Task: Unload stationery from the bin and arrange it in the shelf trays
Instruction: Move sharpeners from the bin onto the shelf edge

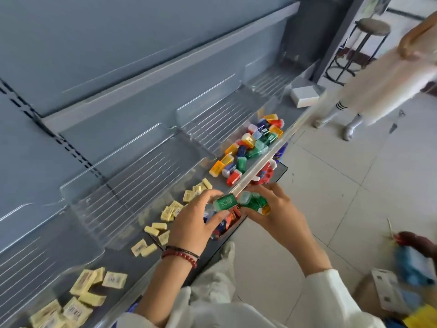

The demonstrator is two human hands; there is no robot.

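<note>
Stationery shop (gondola shelf trays (142,166))

cases (248,147) in tray (208,110) | erasers (170,210) in next tray (132,166) left | bin (281,174) below shelf edge (264,159)

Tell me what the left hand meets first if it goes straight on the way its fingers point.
Likely the red case at the near end of the coloured pile, though the left hand, gripping a green case, may pass above it; depth is unclear.
</note>
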